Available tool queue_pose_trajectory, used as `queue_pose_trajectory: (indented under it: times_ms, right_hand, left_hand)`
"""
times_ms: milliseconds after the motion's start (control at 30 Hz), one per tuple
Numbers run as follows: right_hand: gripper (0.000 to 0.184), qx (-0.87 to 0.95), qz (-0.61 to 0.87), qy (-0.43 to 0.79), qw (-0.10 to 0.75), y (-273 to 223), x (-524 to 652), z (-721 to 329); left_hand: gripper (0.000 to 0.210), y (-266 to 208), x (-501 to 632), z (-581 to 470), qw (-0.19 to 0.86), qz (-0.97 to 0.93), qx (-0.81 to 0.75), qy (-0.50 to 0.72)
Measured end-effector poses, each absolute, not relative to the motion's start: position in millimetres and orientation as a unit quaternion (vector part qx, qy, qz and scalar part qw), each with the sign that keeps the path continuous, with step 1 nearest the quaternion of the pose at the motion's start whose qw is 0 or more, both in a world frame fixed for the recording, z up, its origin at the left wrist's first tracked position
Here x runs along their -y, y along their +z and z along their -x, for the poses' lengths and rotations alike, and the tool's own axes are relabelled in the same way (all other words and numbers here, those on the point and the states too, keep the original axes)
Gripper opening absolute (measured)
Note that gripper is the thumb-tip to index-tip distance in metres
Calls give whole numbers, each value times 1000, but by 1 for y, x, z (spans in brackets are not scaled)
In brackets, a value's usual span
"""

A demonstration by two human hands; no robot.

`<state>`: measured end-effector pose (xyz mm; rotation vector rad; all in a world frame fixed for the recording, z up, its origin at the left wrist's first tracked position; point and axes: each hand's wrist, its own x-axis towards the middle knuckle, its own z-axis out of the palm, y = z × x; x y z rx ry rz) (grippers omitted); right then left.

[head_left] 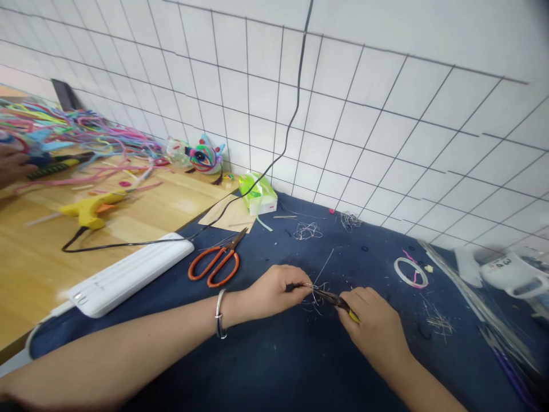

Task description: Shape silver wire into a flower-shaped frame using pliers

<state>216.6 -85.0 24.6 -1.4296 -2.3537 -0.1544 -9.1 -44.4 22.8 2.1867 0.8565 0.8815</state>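
My left hand [281, 290], with a silver bangle at the wrist, pinches a thin wire [323, 266] between thumb and fingertips. A small dark piece also shows at those fingers; I cannot make out what it is. My right hand [372, 317] is wrapped round pliers [332, 297] with dark jaws and yellow on the handle. Their jaws point left and meet the wire close to my left fingertips. Loose wire bits lie on the dark blue cloth [274, 360] beneath. Left of my left hand are orange-handled scissors [221, 260].
A white power strip [132, 274] and yellow glue gun [92, 210] lie to the left. Behind are a green tissue pack [259, 194] and wire tangles [307, 230]. A white ring [410, 273] and mug [517, 274] are at right. Another person's hand [12, 166] shows at far left.
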Motion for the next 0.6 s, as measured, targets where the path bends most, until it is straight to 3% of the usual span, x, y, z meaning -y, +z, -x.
queue_pose_trajectory:
  times_ms: [600]
  right_hand:
    - [13, 825, 533, -57, 180, 20, 94, -210]
  left_hand:
    - [18, 20, 46, 9, 287, -856, -297, 311]
